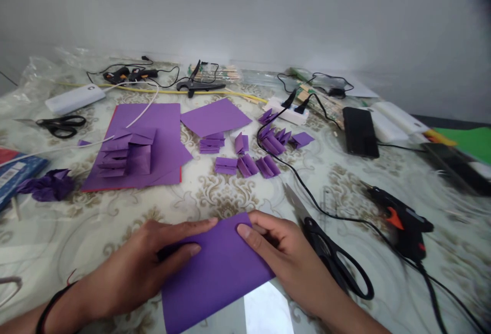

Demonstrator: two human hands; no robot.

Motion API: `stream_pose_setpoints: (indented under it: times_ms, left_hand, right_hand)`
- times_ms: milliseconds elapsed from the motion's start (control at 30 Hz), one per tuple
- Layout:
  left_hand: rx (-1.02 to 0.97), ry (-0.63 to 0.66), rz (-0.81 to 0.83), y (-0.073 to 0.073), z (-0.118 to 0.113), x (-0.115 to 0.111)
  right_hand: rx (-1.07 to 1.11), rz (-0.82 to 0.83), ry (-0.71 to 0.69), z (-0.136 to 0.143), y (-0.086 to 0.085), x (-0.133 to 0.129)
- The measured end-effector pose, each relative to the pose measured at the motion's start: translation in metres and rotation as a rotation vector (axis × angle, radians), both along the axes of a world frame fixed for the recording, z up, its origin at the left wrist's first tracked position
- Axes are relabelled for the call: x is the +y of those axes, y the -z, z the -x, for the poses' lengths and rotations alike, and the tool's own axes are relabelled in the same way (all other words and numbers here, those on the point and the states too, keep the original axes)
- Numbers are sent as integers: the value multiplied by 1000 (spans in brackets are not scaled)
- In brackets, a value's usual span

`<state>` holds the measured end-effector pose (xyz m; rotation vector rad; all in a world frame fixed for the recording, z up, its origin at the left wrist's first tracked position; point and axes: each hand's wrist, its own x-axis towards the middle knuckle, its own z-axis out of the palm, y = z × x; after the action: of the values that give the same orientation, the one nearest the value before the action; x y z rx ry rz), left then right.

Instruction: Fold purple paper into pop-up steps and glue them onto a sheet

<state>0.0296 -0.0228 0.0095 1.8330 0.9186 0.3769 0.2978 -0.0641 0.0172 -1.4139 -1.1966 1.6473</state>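
Both hands grip a sheet of purple paper point(218, 272) near the table's front. My left hand point(149, 257) has its thumb on top of the sheet near the left part of the upper edge, the index finger along that edge. At the upper right corner, my right hand point(276, 244) pinches the paper between thumb and curled fingers. Black-handled scissors point(337, 260) lie just right of my right hand. Beyond the sheet are several small folded purple paper pieces point(247, 165). A stack of larger purple sheets point(164, 119) lies further left, with folded purple strips point(132, 152) on it.
A black glue gun point(402, 219) lies at right, its cord running across the table. At the back are a white power strip point(287, 111), pliers point(199, 84) and a phone point(360, 132). A second pair of scissors point(63, 125) and crumpled purple paper point(48, 184) are left.
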Motion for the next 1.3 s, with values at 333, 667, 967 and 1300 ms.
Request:
stream_pose_setpoints:
  times_ms: [333,667,967,1300]
  left_hand:
    - [-15,-37,-22,-8,-1,4]
    - [-80,-206,-74,-16,-3,4]
    - [-123,-228,-4,-16,-3,4]
    - [-167,-239,71,-13,-4,6]
  right_hand:
    - [-9,-30,71,0,1,1]
    - [-92,-68,216,-7,12,-1]
    - [-181,-86,267,-11,18,-7]
    - [-205,-93,281,-15,23,-6]
